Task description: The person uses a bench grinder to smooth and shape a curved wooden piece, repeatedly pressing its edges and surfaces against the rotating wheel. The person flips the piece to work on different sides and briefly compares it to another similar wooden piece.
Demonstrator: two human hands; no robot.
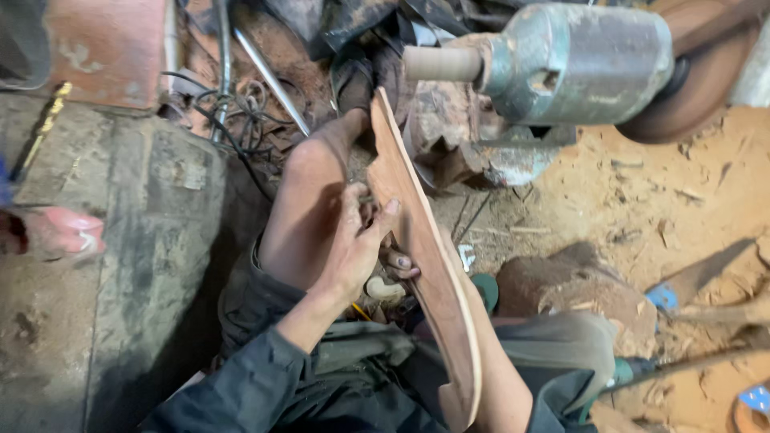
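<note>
No container with visible contents appears in the head view.

The left hand holds a flat wooden board that stands on its edge. The grip is pinching the board: the thumb presses on the near face, and the fingers wrap toward the hidden side. The right hand shows only as fingertips just beside the left hand, against the board. It cannot be told whether its grip is closed or spread.

The board is long and thin, with a rounded end. Its long axis runs from the person's lap, below the grip, up and away toward the machine. The far end points at the grey motor housing and its pale cylindrical spindle, above and to the right of the grip. The far tip stands near the spindle but apart from it.

A bare knee rises just left of the grip. Dark sleeves and clothing lie below it. A concrete slab lies well to the left. Tangled wires and a metal rod lie above and left of the grip. Sawdust covers the floor to the right, with a wooden block on it. Part of a red object shows at the far left edge.
</note>
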